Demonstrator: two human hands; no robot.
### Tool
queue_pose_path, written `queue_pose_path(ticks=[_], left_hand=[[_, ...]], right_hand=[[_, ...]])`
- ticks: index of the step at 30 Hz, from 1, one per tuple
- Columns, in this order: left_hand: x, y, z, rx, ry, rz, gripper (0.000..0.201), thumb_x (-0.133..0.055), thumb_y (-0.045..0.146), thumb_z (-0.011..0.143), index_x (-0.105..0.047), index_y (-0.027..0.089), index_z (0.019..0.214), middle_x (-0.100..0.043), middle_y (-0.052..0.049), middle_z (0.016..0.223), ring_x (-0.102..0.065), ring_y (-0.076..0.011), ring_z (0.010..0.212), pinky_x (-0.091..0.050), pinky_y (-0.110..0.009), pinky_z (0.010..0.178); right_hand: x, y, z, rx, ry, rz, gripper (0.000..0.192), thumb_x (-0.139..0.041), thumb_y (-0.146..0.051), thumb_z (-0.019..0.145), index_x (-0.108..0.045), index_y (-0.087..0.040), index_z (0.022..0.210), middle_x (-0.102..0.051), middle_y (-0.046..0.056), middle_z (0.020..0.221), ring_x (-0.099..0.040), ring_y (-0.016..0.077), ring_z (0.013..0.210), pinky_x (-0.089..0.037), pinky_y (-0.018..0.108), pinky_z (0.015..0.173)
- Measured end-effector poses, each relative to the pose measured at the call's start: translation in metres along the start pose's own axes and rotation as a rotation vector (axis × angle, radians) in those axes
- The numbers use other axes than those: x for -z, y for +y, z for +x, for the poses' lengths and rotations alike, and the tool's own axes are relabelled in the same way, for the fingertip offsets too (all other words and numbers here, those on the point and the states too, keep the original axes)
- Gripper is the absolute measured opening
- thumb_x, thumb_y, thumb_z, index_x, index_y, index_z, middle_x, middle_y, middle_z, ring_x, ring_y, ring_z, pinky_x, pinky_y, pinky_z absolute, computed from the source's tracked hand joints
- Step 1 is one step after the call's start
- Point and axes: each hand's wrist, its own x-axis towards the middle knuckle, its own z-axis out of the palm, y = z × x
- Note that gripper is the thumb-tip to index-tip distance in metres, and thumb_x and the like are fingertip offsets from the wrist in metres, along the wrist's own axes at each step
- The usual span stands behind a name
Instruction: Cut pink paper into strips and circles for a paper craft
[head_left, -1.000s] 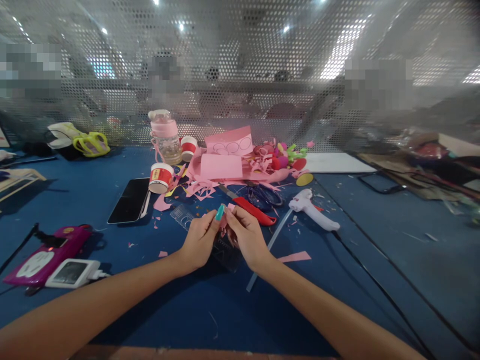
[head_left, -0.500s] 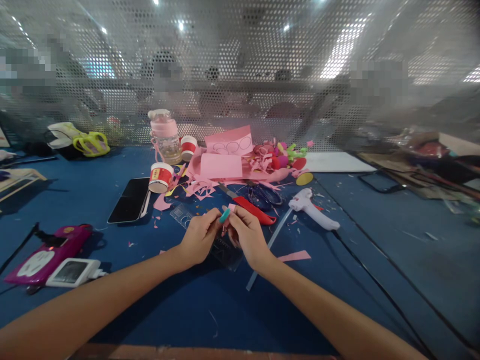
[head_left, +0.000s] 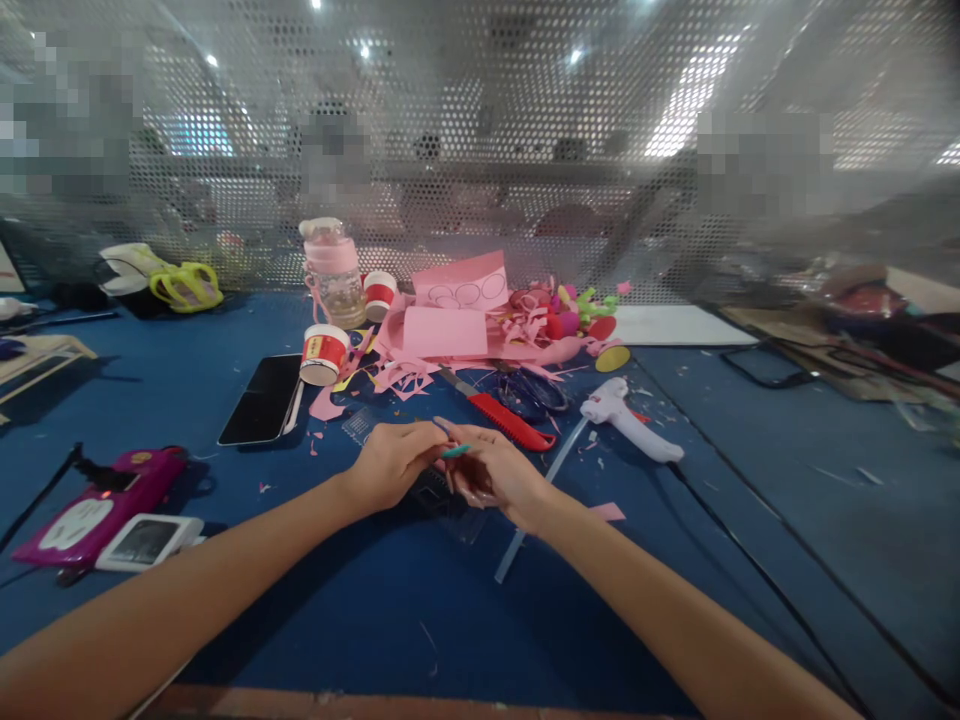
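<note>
My left hand (head_left: 391,462) and my right hand (head_left: 504,474) meet over the middle of the table, fingers closed together. Between their fingertips is a small flat teal piece (head_left: 455,451), seen almost edge-on; its material is unclear, and the fingers cover anything else held there. Partly under my hands lies a clear plastic stencil ruler (head_left: 358,424). Just beyond my right hand is a utility knife with a red handle (head_left: 517,422), its blade pointing away to the left. Dark blue scissors (head_left: 536,392) lie behind the knife.
A white glue gun (head_left: 634,425) with a long glue stick (head_left: 514,552) lies right. Pink paper scraps (head_left: 442,335), paper cups (head_left: 324,355) and a bottle (head_left: 334,280) stand before a perforated screen. Left are a phone (head_left: 262,400) and a purple device (head_left: 97,510).
My hands have rolled inward and the teal piece has tipped from a broad face to nearly edge-on. The pink bit seen between the fingers is now hidden. The view has shifted slightly.
</note>
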Motion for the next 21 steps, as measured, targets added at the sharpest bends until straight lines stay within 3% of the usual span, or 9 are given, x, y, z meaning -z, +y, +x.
queue_pose_path(ticks=[4,9,12,16,21], left_hand=[[0.004,-0.003,-0.001,-0.149,-0.013,0.144,0.024,-0.038,0.021,0.091,-0.056,0.015,0.078,-0.065,-0.005,0.069,-0.059,-0.0123,0.061,-0.045,-0.02,0.057],[0.004,-0.003,-0.001,-0.136,0.01,0.366,0.029,-0.035,0.025,0.092,-0.055,0.016,0.073,-0.06,-0.003,0.06,-0.055,-0.0126,0.052,-0.041,-0.022,0.051],[0.0,0.002,-0.002,0.013,-0.02,0.335,0.028,-0.033,0.033,0.093,-0.052,0.017,0.079,-0.061,-0.003,0.068,-0.058,-0.0141,0.058,-0.042,-0.023,0.053],[-0.006,0.014,-0.001,0.339,-0.052,0.191,0.025,-0.032,0.036,0.092,-0.046,0.018,0.082,-0.057,0.001,0.063,-0.055,-0.0141,0.054,-0.038,-0.024,0.051],[-0.01,0.026,0.0,0.479,-0.061,0.028,0.026,-0.03,0.036,0.092,-0.038,0.02,0.073,-0.048,0.003,0.059,-0.046,-0.0126,0.051,-0.034,-0.024,0.05]], right_hand=[[0.005,-0.005,-0.002,-0.125,-0.153,0.039,0.031,-0.062,-0.045,0.074,-0.049,-0.017,0.064,-0.05,-0.006,0.037,-0.027,0.0019,0.025,-0.014,0.014,0.027],[0.002,-0.006,-0.003,-0.12,-0.181,0.114,0.034,-0.065,-0.045,0.072,-0.046,-0.017,0.063,-0.036,-0.012,0.033,-0.018,-0.0002,0.026,-0.012,0.013,0.028],[-0.002,-0.002,-0.002,0.029,-0.035,0.076,0.036,-0.066,-0.045,0.069,-0.044,-0.018,0.062,-0.042,-0.01,0.037,-0.024,0.0003,0.027,-0.013,0.013,0.029],[-0.008,0.003,-0.001,0.198,0.169,-0.033,0.038,-0.064,-0.05,0.069,-0.041,-0.02,0.062,-0.043,-0.009,0.04,-0.032,0.0032,0.028,-0.018,0.015,0.029],[-0.011,0.009,-0.003,0.374,0.208,-0.108,0.033,-0.063,-0.046,0.072,-0.044,-0.021,0.065,-0.039,-0.01,0.045,-0.031,0.0046,0.034,-0.022,0.018,0.033]])
